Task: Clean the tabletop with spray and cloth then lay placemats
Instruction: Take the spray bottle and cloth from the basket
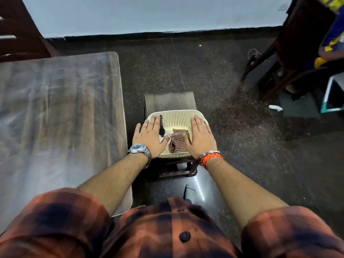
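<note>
Because the basket [178, 117] sits on a narrow stool [192, 171] at the centre of the frame, just beside the table [55, 108] on the left, I judge that uneven pressure on its rim could tip it. That would spill the checked cloth [179, 143] and what looks like a dark spray bottle [161, 127] lying inside. The grey mat [173, 101] seems pinned under the basket's far side and could drag it if pulled. My left grip [150, 135] lies spread flat on the left rim, just beside the bottle. My right grip [201, 138] lies spread flat on the right rim, thumb touching the cloth. Neither holds anything.
</note>
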The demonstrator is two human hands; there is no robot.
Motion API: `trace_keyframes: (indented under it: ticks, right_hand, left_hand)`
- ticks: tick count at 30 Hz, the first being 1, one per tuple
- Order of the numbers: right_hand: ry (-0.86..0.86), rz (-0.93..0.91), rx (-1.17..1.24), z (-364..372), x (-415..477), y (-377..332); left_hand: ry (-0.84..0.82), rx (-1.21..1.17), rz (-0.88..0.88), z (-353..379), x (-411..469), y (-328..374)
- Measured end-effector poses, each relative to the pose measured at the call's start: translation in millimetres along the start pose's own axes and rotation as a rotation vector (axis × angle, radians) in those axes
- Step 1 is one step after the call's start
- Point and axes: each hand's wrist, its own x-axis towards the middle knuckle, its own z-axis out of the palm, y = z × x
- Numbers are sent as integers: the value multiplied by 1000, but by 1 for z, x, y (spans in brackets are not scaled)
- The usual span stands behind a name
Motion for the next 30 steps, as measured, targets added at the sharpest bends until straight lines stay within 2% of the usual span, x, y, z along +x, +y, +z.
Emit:
trace_keyframes:
  ticks: [9, 18, 21, 26, 30]
  right_hand:
    - [-185, -148, 68, 20, 40, 48]
    - [-385, -107, 133, 74, 61, 53]
    - [-546, -76, 111, 98, 73, 56]
    - [-802, -17, 14, 128, 91, 56]
    - [-922, 10, 19, 141, 99, 47]
  left_hand:
    - [-93, -141, -286, 23, 10, 34]
    - [-274, -409, -374, 53, 36, 7]
    - [-272, -335, -357, 65, 50, 0]
    - [-102, -51, -312, 77, 75, -2]
    - [-99, -131, -282, 81, 87, -3]
